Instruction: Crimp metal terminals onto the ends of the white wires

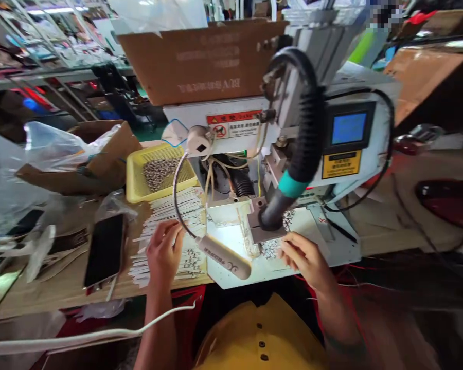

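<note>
- Left hand (165, 249) curls over white strips (160, 211); whether it grips one is unclear.
- Right hand (300, 255) pinches beside small pieces (270, 250) on the machine bed (215, 273), its hold unseen.
- Work looks midway: strips await beside the left hand, a yellow basket (132, 180) beyond.

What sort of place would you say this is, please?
Probably a factory workshop: a bench machine with a warning label and screen, white strips spread beside it, and a yellow basket of small parts.
</note>
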`<state>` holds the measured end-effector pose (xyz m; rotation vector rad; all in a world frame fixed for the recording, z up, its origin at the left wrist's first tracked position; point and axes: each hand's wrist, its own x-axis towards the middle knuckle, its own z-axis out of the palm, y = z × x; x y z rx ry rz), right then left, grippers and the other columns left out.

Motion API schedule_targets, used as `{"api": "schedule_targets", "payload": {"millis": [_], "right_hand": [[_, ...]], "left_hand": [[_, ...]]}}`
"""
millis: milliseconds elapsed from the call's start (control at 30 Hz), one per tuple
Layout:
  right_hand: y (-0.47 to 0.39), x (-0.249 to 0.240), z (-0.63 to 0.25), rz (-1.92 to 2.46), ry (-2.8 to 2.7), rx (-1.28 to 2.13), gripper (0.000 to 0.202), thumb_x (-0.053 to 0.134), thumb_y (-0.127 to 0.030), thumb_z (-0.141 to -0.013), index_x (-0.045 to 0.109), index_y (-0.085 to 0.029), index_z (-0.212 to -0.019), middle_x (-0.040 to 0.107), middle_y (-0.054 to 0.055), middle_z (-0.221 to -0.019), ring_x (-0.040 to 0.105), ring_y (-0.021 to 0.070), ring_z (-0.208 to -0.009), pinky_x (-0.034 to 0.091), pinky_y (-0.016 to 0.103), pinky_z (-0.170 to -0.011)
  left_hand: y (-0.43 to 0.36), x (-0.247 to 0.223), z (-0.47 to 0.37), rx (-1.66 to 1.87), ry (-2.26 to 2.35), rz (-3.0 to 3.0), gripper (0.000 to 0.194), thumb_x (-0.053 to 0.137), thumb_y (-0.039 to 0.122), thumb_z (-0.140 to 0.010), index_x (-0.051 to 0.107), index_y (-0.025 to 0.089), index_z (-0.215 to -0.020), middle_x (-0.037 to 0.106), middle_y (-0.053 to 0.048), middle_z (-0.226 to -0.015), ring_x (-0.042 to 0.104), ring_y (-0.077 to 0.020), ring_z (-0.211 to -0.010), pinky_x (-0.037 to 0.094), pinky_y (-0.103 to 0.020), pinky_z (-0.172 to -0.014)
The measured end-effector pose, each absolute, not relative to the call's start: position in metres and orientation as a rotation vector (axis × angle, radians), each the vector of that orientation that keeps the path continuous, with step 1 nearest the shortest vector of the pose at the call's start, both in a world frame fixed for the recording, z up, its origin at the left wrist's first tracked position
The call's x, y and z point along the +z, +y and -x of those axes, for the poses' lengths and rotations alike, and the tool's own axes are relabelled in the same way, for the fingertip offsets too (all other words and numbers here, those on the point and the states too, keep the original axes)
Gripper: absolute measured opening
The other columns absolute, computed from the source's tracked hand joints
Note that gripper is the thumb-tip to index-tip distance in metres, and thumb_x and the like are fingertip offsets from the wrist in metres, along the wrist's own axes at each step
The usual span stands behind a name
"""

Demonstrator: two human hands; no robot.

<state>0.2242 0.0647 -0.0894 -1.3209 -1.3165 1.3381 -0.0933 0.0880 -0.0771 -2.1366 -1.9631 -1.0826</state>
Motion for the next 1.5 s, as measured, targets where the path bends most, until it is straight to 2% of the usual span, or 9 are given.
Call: {"api": "schedule_targets", "payload": {"millis": [100, 233, 433, 667, 867, 1100, 1267, 1367, 1500], "right_hand": [[0.073, -0.086, -0.209, 1.237, -1.34, 1.489, 0.026, 0.051, -0.043, -0.086, 0.055, -0.018, -0.089, 0.061, 0.0, -0.063, 0.047, 0.0071, -0.039, 0.031, 0.018, -0.033], [0.079, -0.092, -0.191, 1.199, -1.347, 1.483, 0.029, 0.049, -0.042, -0.088, 0.051, -0.018, -0.072, 0.057, -0.001, -0.061, 0.041, 0.0041, -0.036, 0.03, 0.018, -0.034], [0.081, -0.103, -0.182, 1.202, -1.315, 1.528, 0.028, 0.053, -0.035, -0.086, 0.042, -0.02, -0.064, 0.044, -0.007, -0.049, 0.038, 0.0042, -0.033, 0.027, 0.019, -0.034], [0.081, -0.105, -0.183, 1.169, -1.313, 1.531, 0.025, 0.05, -0.027, -0.087, 0.04, -0.021, -0.064, 0.041, -0.008, -0.048, 0.037, 0.0049, -0.033, 0.025, 0.02, -0.034], [0.081, -0.103, -0.182, 1.148, -1.309, 1.524, 0.021, 0.051, -0.025, -0.085, 0.041, -0.021, -0.067, 0.041, -0.007, -0.052, 0.036, 0.0053, -0.035, 0.027, 0.02, -0.034], [0.079, -0.099, -0.181, 1.163, -1.283, 1.537, 0.019, 0.051, -0.022, -0.084, 0.041, -0.021, -0.068, 0.041, -0.008, -0.052, 0.033, 0.0048, -0.036, 0.026, 0.02, -0.034], [0.081, -0.101, -0.182, 1.167, -1.295, 1.523, 0.022, 0.054, -0.025, -0.084, 0.04, -0.021, -0.067, 0.04, -0.008, -0.052, 0.034, 0.005, -0.036, 0.027, 0.02, -0.036], [0.081, -0.102, -0.181, 1.184, -1.343, 1.497, 0.023, 0.051, -0.027, -0.086, 0.04, -0.021, -0.066, 0.039, -0.008, -0.051, 0.035, 0.0057, -0.037, 0.028, 0.02, -0.037], [0.067, -0.09, -0.179, 1.312, -1.6, 1.146, 0.022, 0.045, -0.028, -0.09, 0.048, -0.02, -0.069, 0.047, -0.005, -0.054, 0.046, 0.0088, -0.046, 0.035, 0.02, -0.045]], "left_hand": [[0.087, -0.076, 0.06, -0.988, -1.9, 2.576, 0.027, 0.042, 0.017, -0.086, 0.069, 0.024, -0.082, 0.066, -0.005, -0.09, 0.062, -0.0207, -0.085, 0.051, -0.033, -0.076], [0.086, -0.077, 0.012, -0.98, -1.762, 3.045, 0.033, 0.039, 0.019, -0.085, 0.065, 0.025, -0.065, 0.065, -0.003, -0.068, 0.062, -0.0204, -0.075, 0.052, -0.032, -0.071], [0.081, -0.079, -0.011, -0.868, -2.174, 2.866, 0.032, 0.039, 0.028, -0.088, 0.056, 0.023, -0.061, 0.044, 0.001, -0.048, 0.048, -0.0163, -0.053, 0.048, -0.028, -0.059], [0.08, -0.087, -0.013, -1.03, -2.186, 2.84, 0.034, 0.039, 0.029, -0.086, 0.04, 0.025, -0.052, 0.025, 0.005, -0.045, 0.037, -0.0143, -0.045, 0.045, -0.028, -0.054], [0.083, -0.093, -0.012, -1.27, -2.113, 2.808, 0.029, 0.043, 0.028, -0.081, 0.039, 0.025, -0.053, 0.037, 0.002, -0.05, 0.044, -0.0158, -0.054, 0.047, -0.028, -0.054], [0.083, -0.088, -0.014, -1.339, -2.033, 2.849, 0.038, 0.041, 0.025, -0.082, 0.024, 0.025, -0.048, 0.028, 0.003, -0.049, 0.037, -0.0142, -0.051, 0.047, -0.027, -0.054], [0.082, -0.085, -0.015, -1.293, -2.005, 2.864, 0.029, 0.04, 0.022, -0.083, 0.042, 0.024, -0.054, 0.046, 0.0, -0.055, 0.049, -0.0157, -0.06, 0.049, -0.027, -0.058], [0.082, -0.083, -0.017, -1.196, -1.959, 2.889, 0.032, 0.04, 0.02, -0.085, 0.047, 0.023, -0.054, 0.048, 0.0, -0.051, 0.052, -0.0162, -0.06, 0.049, -0.026, -0.058], [0.079, -0.075, -0.007, -1.03, -1.719, 2.944, 0.03, 0.04, 0.018, -0.086, 0.06, 0.024, -0.063, 0.057, 0.0, -0.055, 0.055, -0.0165, -0.059, 0.051, -0.027, -0.061]]}}
